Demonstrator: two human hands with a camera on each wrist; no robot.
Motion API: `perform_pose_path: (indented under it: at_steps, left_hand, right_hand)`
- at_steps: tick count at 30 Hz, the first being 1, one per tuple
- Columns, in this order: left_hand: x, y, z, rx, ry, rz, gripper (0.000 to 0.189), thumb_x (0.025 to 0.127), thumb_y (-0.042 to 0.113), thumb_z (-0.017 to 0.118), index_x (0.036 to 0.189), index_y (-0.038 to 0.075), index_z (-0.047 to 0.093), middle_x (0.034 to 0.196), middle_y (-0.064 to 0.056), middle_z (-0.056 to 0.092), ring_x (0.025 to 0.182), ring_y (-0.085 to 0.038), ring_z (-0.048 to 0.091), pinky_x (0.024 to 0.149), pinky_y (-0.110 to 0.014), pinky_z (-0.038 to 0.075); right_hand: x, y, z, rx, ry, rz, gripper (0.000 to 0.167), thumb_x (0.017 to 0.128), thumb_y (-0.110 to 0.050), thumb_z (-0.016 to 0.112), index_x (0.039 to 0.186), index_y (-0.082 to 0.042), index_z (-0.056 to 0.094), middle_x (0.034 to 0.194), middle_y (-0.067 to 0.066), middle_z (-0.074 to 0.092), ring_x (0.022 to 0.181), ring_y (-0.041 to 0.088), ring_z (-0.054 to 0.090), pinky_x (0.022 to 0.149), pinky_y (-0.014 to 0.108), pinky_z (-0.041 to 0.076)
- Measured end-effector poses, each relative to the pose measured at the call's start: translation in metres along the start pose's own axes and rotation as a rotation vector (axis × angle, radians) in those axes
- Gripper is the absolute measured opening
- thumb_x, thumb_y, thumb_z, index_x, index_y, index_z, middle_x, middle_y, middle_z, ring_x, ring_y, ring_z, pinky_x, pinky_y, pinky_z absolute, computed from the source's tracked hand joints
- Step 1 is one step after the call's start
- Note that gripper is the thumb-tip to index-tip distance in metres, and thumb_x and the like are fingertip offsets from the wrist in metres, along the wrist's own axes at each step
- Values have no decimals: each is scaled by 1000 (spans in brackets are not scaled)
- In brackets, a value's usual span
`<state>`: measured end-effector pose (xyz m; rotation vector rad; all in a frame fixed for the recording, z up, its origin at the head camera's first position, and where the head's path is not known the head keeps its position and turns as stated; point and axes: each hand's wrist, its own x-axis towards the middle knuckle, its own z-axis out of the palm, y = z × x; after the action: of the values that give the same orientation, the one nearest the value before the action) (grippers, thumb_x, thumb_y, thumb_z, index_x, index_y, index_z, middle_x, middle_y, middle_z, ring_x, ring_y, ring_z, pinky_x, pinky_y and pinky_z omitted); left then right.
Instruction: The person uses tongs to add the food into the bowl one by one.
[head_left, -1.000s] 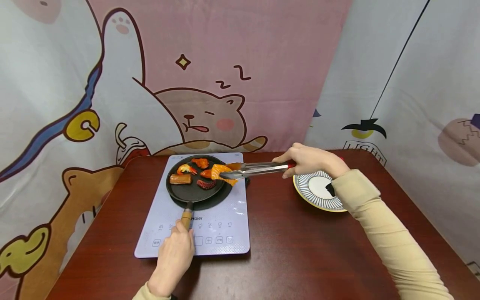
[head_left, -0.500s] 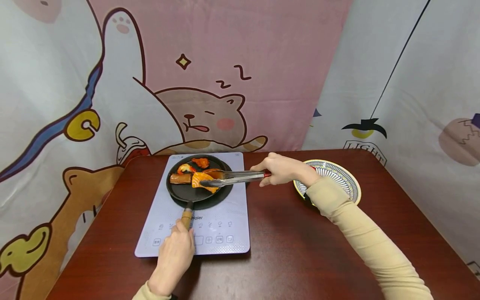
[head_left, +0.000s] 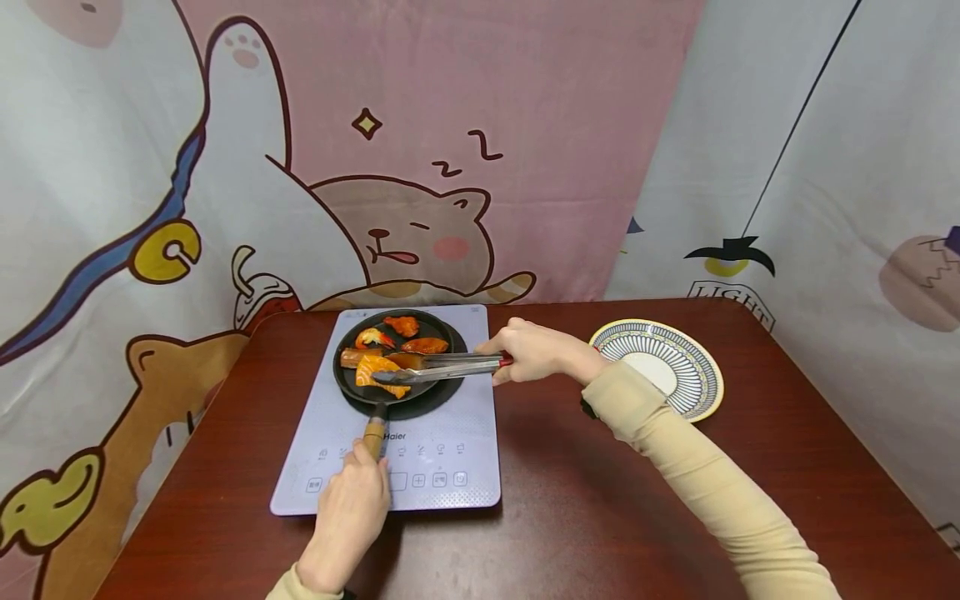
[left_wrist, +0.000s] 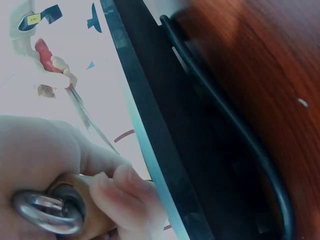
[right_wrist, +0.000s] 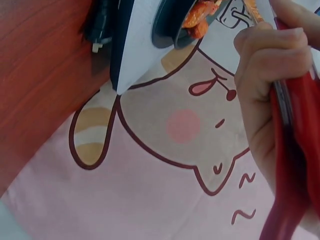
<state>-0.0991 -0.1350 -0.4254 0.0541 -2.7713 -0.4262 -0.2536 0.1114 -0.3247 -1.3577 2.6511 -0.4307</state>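
My left hand [head_left: 351,496] grips the wooden handle [head_left: 375,431] of a black frying pan [head_left: 423,325]; a metal hanging ring [left_wrist: 47,212] at the handle's end shows in the left wrist view. With my right hand [head_left: 534,350] I hold metal tongs [head_left: 457,363] by their red grips [head_left: 506,360]. Between the tong tips is an orange, white-striped salmon slice [head_left: 369,369], low over the pan's front left. Around it lie a brown block [head_left: 348,357], a shrimp [head_left: 371,337], a small drumstick [head_left: 405,325] and a reddish-brown chicken wing [head_left: 425,345]. The octopus tentacle is hidden.
The pan stands on a white induction cooktop [head_left: 457,433]. A patterned plate [head_left: 705,383] is at the right, partly behind the right forearm. A black cord [left_wrist: 220,95] runs beside the cooktop, and a cartoon-printed cloth [head_left: 570,167] hangs behind the table [head_left: 555,500].
The right hand has carried the tongs and salmon slice leftward and lower over the pan. The wing shows again, while the tentacle became covered. The left hand keeps its grip on the handle.
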Motion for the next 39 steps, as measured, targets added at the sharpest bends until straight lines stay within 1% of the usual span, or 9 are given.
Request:
perform_pose_path:
  at_steps: [4,9,12,14,17,22,27,33,39]
  left_hand:
    - [0,0,0,0,9,5,39,89,11,60,108,-19,44,74,-28,57,53,-45,59,45,-50,46]
    - [0,0,1,5,22,10,39,88,11,60,107,-19,44,73,-27,56,53,-45,59,45,-50,46]
    - [0,0,0,5,20,7,39,88,11,60,107,-19,44,73,-27,56,53,-45,59,46,-50,46]
    - [0,0,0,3,18,5,39,88,11,60,107,-19,44,73,-27,56,53,-46,59,46,-50,46]
    - [0,0,0,1,17,4,39,88,12,60,107,-19,45,73,-28,57,53,-46,59,46,-50,46]
    - [0,0,1,5,13,5,39,89,12,59,107,-19,45,74,-28,57,53,-46,59,46,-50,47]
    - [0,-1,1,4,20,8,37,89,12,60,105,-18,44,72,-27,56,52,-45,59,45,-50,46]
    - [0,-1,1,2,36,11,34,88,11,60,102,-16,45,70,-26,55,51,-45,58,44,-50,46]
    - [-1,-1,1,-6,42,17,32,88,11,60,100,-15,45,71,-26,56,51,-45,58,43,-49,45]
  right_hand:
    - [4,-2,5,5,-19,24,37,80,-15,73,116,-11,68,60,-7,47,50,3,33,52,17,31]
    - [8,-3,8,5,-33,59,41,81,-15,73,121,-9,65,62,-3,52,50,4,31,52,17,30]
    - [9,-5,6,-11,-46,92,46,81,-16,72,125,-9,62,59,-4,48,49,5,28,51,18,27]
    - [9,-7,5,-28,-55,116,47,82,-16,72,127,-11,61,56,-5,43,49,6,27,50,19,26]
    - [9,-9,4,-50,-68,155,46,82,-18,71,128,-15,61,56,-7,40,51,8,29,50,20,26]
    - [9,-10,5,-53,-80,191,47,83,-18,71,128,-18,61,60,-6,45,53,8,33,50,20,28]
    - [8,-10,6,-44,-81,195,48,83,-18,71,130,-15,59,58,-5,43,51,9,31,50,21,28]
    - [7,-8,9,-62,-81,186,52,83,-20,71,132,-13,56,58,-5,45,52,8,34,54,21,33]
    - [7,-7,10,-22,-32,146,48,84,-17,70,130,-10,58,55,-8,41,48,6,28,49,20,29]
